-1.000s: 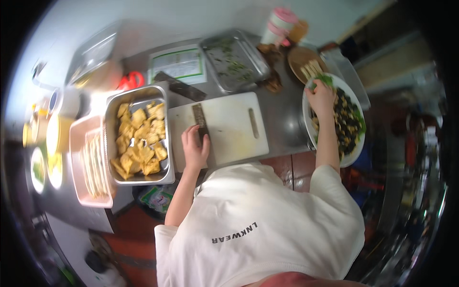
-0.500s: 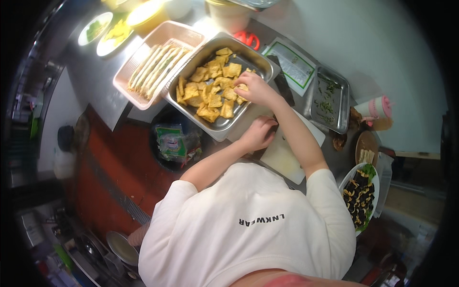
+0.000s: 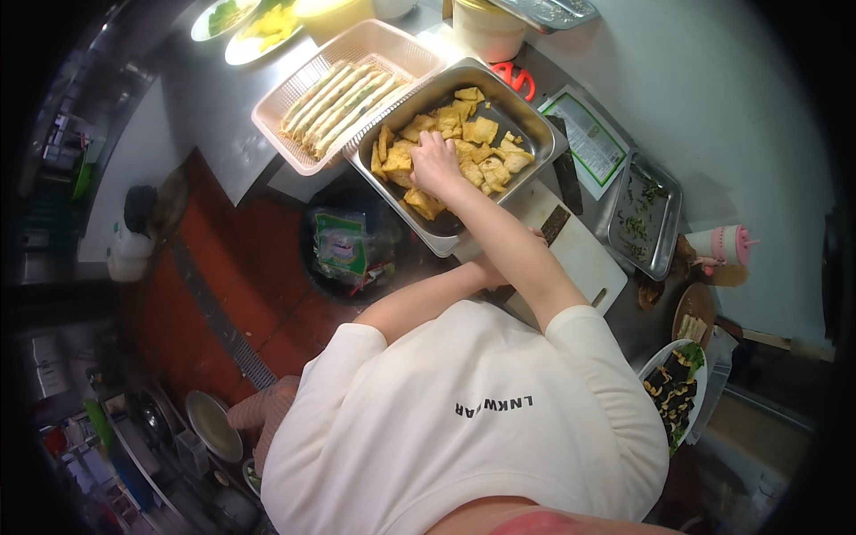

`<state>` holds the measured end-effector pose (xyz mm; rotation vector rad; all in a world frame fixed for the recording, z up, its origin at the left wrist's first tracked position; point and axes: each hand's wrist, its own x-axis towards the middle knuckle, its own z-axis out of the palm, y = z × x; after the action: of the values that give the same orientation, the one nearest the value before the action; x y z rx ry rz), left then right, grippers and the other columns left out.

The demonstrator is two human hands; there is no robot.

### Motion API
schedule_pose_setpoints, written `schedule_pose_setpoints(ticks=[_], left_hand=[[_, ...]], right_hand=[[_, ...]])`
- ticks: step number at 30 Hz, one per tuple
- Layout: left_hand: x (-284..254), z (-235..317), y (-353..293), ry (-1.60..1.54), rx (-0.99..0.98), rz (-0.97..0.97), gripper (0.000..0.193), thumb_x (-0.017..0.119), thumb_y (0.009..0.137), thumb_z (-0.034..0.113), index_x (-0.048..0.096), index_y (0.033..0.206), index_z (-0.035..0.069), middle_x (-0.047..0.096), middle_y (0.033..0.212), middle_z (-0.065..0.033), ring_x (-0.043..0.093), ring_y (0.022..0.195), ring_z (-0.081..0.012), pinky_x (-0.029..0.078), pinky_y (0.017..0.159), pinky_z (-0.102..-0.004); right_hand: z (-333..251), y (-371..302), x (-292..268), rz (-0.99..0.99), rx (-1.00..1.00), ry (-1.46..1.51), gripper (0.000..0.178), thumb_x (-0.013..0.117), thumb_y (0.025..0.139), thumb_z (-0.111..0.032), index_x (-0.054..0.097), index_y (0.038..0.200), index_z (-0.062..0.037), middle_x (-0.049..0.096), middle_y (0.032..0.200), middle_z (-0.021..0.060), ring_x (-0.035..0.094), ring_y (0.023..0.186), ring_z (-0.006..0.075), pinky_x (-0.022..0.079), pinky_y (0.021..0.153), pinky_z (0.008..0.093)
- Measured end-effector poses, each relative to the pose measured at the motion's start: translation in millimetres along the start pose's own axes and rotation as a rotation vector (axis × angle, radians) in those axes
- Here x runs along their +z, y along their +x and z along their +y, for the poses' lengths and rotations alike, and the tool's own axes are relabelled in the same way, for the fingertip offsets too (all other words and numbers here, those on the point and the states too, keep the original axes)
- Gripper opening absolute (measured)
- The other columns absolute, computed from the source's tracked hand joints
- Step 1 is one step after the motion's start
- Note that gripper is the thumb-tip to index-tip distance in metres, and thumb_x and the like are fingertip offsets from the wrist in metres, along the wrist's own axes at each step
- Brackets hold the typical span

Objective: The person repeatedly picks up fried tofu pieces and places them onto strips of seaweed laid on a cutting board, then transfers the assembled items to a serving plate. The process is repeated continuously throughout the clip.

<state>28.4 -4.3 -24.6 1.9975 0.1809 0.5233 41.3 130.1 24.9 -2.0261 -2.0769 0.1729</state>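
My right hand [image 3: 434, 163] reaches into a steel tray [image 3: 526, 118], its fingers bent down among golden fried tofu pieces [image 3: 480, 132]. The fingers look closed on one piece at the tray's left part, though their tips are partly hidden. My left hand [image 3: 490, 271] lies lower, at the edge of a white cutting board [image 3: 584, 254]. The right forearm crosses over it and covers most of its fingers. A dark brown strip [image 3: 555, 225] lies on the board beside that forearm.
Left of the tray, a pink basket [image 3: 275, 89] holds several long pale rolls. A bin [image 3: 312, 276] with green packaging stands below. On the right are a shallow tray [image 3: 667, 234] with green scraps, a cup [image 3: 720, 242] and an oval plate [image 3: 644, 370]. Someone's sleeve [image 3: 267, 408] shows at lower left.
My right hand has moved left across the tofu tray. The left hand has become mostly hidden under my right forearm. The whole view has shifted, with the tray further right.
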Motion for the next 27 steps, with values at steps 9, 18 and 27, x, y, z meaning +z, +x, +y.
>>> schedule_pose_setpoints(ticks=[9,18,27], left_hand=[[-20.5,41.1,9.3,-0.031,-0.341,-0.093,0.042,0.07,0.08,0.027,0.056,0.11,0.001,0.058,0.113,-0.0225,0.053,0.106,-0.0355,0.042,0.091,-0.042],[-2.6,9.4,-1.8,0.073,-0.04,0.004,0.035,0.068,0.079,0.022,0.06,0.107,0.003,0.061,0.108,-0.0203,0.056,0.1,-0.0393,0.045,0.087,-0.0449],[0.5,10.2,-3.2,0.097,0.014,0.084,0.038,0.067,0.076,0.013,0.058,0.11,0.001,0.059,0.108,-0.021,0.054,0.101,-0.0397,0.044,0.089,-0.045]], right_hand=[[38.4,-14.3,-38.0,-0.079,0.091,0.617,0.025,0.069,0.075,-0.014,0.064,0.098,-0.007,0.067,0.093,0.0183,0.065,0.087,0.0317,0.051,0.079,0.039],[49.1,-31.1,-43.3,-0.075,0.125,0.355,0.026,0.061,0.077,-0.011,0.066,0.103,-0.0141,0.06,0.109,0.0137,0.06,0.102,0.0314,0.048,0.089,0.0422],[54.1,-27.1,-31.9,0.065,-0.032,0.078,0.014,0.064,0.075,-0.011,0.069,0.088,-0.01,0.061,0.098,0.0097,0.058,0.098,0.0277,0.048,0.086,0.0389]])
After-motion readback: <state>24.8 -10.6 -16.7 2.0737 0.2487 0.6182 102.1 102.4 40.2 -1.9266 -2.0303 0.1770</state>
